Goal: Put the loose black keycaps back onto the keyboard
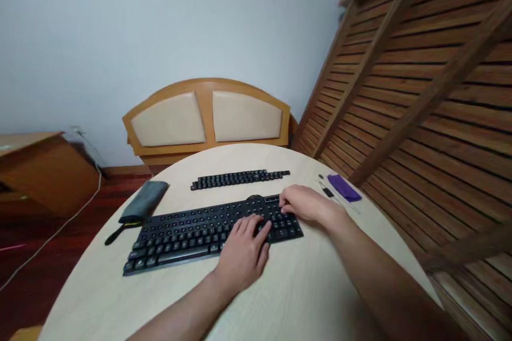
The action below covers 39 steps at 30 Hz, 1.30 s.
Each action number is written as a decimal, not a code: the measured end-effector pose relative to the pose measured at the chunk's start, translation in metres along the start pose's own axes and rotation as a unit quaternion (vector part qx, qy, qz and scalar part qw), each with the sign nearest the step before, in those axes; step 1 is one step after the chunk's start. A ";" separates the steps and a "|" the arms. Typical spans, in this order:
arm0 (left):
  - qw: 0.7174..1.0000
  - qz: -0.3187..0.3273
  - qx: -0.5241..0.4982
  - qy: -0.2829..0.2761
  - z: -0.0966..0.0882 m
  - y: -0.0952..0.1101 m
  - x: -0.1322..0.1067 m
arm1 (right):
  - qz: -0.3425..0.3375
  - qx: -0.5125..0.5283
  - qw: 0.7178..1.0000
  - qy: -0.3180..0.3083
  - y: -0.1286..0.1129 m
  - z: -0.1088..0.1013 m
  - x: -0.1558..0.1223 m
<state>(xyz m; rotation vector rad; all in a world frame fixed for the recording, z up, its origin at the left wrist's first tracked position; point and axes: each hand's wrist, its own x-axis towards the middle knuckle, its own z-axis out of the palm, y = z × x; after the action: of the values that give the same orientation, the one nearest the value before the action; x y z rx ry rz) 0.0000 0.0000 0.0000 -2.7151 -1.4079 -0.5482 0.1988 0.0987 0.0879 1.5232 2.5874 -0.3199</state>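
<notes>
A black keyboard (180, 234) lies at a slant on the round table. Its lower rows carry keycaps, while the upper rows show small bare key stems. My left hand (245, 250) rests with fingers spread on the keyboard's right part, near the number pad. At the upper right corner of the keyboard, my right hand (301, 203) has its fingers curled together over the number pad. Whatever those fingers pinch is hidden. Behind the keyboard, loose black keycaps (236, 179) lie in rows on the table.
Right of the keyboard lie a purple cloth (344, 187) and a thin wire tool with a black handle (327, 192). A grey pouch (144, 200) sits on the left, with a black strip-like thing (115, 235) beside it. Wooden slats (400, 133) lean at the right.
</notes>
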 end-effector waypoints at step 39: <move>1.000 0.001 -0.002 0.015 0.002 -0.002 0.001 | -0.056 0.216 0.975 -0.015 0.040 0.021 0.024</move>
<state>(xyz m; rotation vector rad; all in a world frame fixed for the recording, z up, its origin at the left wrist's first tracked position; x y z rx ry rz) -0.0008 0.0025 -0.0015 -2.7000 -1.3975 -0.5881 0.2224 0.1326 0.0575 1.4689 2.7067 -0.9634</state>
